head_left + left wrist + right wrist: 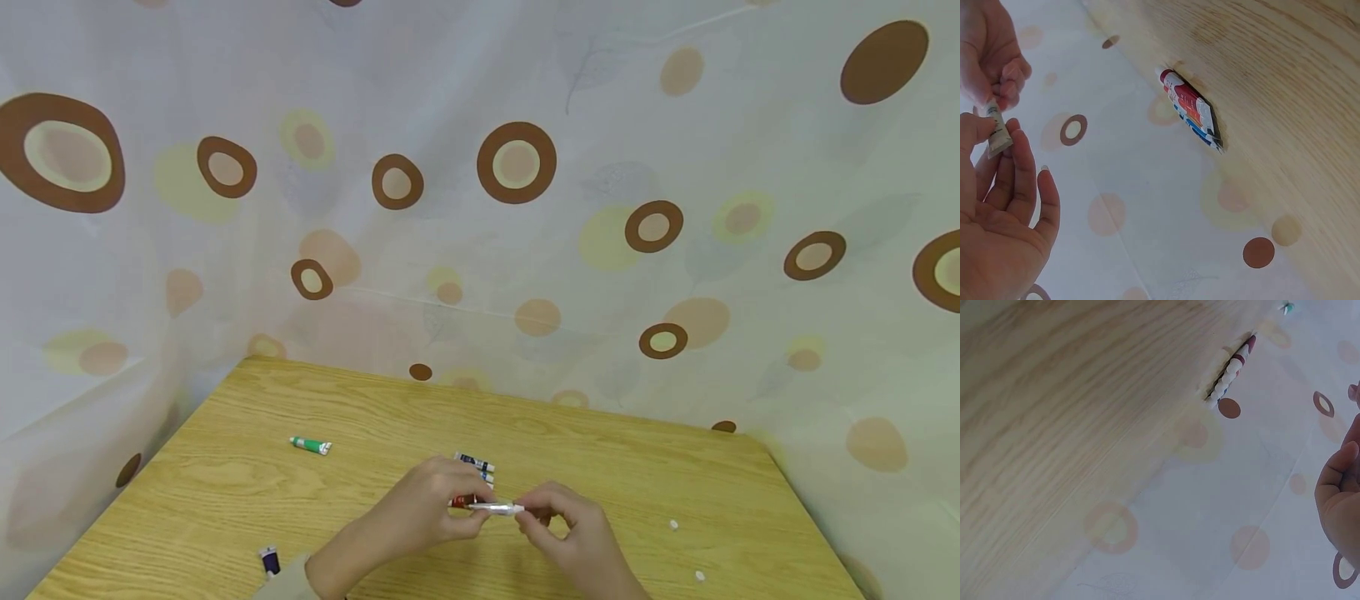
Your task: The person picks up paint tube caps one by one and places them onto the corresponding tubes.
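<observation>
Over the middle of the table, my left hand (438,508) holds a small white paint tube (497,507) between thumb and fingers. My right hand (576,533) pinches the tube's white cap end (519,509). In the left wrist view the tube (999,132) lies between the left thumb and fingertips, its flat crimped end towards the palm. The right hand (991,50) meets its other end there. At the edge of the right wrist view only part of the right hand (1342,497) shows, and its fingertips are cut off.
Behind the left hand lies a row of several paint tubes (476,461), partly covered; the red tube (1185,97) shows at one side. A green tube (310,445) lies back left, a dark tube (270,561) front left. Two small white caps (673,525) (700,576) lie right. A patterned curtain (450,250) borders the table.
</observation>
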`<state>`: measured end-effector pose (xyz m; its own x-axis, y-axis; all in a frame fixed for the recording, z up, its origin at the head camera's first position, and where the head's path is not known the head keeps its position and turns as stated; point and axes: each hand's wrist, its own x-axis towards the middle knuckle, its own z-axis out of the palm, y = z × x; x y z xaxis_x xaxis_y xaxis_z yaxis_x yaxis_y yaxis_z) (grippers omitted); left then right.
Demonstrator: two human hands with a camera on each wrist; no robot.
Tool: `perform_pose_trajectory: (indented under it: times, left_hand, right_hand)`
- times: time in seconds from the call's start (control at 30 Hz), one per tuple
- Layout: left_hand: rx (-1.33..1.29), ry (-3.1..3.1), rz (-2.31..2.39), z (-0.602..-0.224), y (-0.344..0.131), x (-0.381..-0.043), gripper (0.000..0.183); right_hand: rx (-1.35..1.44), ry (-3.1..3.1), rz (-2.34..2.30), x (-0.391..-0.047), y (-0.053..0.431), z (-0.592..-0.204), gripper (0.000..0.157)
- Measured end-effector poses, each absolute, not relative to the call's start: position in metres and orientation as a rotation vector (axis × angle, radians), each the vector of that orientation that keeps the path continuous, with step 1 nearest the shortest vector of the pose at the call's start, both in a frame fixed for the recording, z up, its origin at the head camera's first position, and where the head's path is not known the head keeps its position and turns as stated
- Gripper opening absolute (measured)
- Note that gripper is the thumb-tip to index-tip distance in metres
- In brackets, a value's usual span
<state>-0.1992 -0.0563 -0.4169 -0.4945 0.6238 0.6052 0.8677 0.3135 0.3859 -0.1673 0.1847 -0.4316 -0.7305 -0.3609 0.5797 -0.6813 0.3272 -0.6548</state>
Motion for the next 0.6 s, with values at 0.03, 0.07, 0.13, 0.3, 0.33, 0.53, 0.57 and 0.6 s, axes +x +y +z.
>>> perform_pose_trajectory:
  times: [0.03,0.07,0.13,0.3,0.33,0.53,0.57,0.6]
  left_hand:
    - [-1.336,-2.244,-0.984,-0.4166,-0.0562,-0.1991,0.009]
    - [-1.335,-2.249,-0.980,-0.4163,-0.0563,-0.1990,0.009]
    - [-1.332,-2.261,-0.973,-0.4158,-0.0566,-0.1987,0.009]
    - [-1.318,-2.310,-0.972,-0.4152,-0.0581,-0.1980,0.009]
    - [-1.315,-2.320,-0.975,-0.4150,-0.0585,-0.1978,0.009]
    - [-1.308,-2.358,-0.986,-0.4140,-0.0599,-0.1980,0.009]
    - [-1.314,-2.355,-0.989,-0.4141,-0.0598,-0.1983,0.009]
    - [-1.322,-2.349,-0.989,-0.4143,-0.0595,-0.1985,0.009]
  right_hand:
    - [0.930,-2.270,1.359,-0.1672,0.1848,-0.4315,0.019]
    - [0.929,-2.275,1.354,-0.1672,0.1851,-0.4313,0.018]
    - [0.924,-2.289,1.339,-0.1673,0.1856,-0.4311,0.017]
    - [0.941,-2.309,1.239,-0.1683,0.1877,-0.4307,0.029]
    - [0.957,-2.300,1.210,-0.1686,0.1884,-0.4308,0.034]
    - [1.050,-2.212,1.094,-0.1714,0.1917,-0.4334,0.051]
    - [1.060,-2.195,1.089,-0.1720,0.1917,-0.4339,0.050]
    - [1.069,-2.181,1.087,-0.1724,0.1917,-0.4343,0.049]
